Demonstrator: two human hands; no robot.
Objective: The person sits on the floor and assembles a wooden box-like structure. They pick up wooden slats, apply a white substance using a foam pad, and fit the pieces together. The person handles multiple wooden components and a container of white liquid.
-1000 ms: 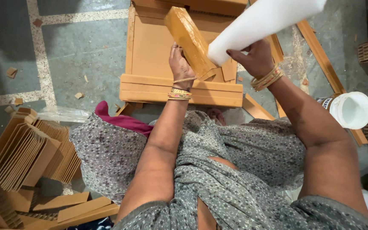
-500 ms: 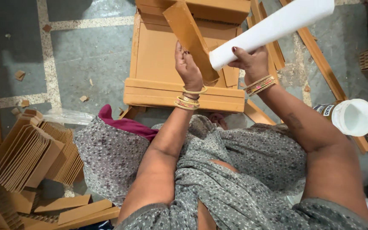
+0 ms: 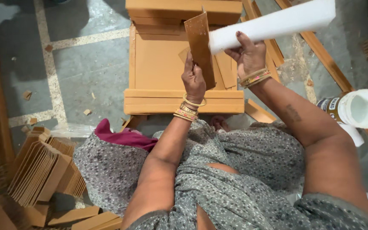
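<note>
Stack of folded brown cardboard pieces [image 3: 43, 170] lower left. Left hand [image 3: 194, 80] grips a flat brown cardboard panel [image 3: 201, 47], upright; right hand [image 3: 248, 55] clamps a white rolled sheet [image 3: 273, 24]. Beyond, an open brown cardboard box [image 3: 158, 64].

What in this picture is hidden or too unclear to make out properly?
All from the head view:
- White roll: its far end runs off the top right edge.
- Brown cardboard piece: its lower part is hidden behind the left hand.
- Right hand: the palm faces away, so its grip on the roll is hidden.
- White jar: contents too washed out to tell.
- Folded cardboard stack: count unclear, partly in shadow.
</note>
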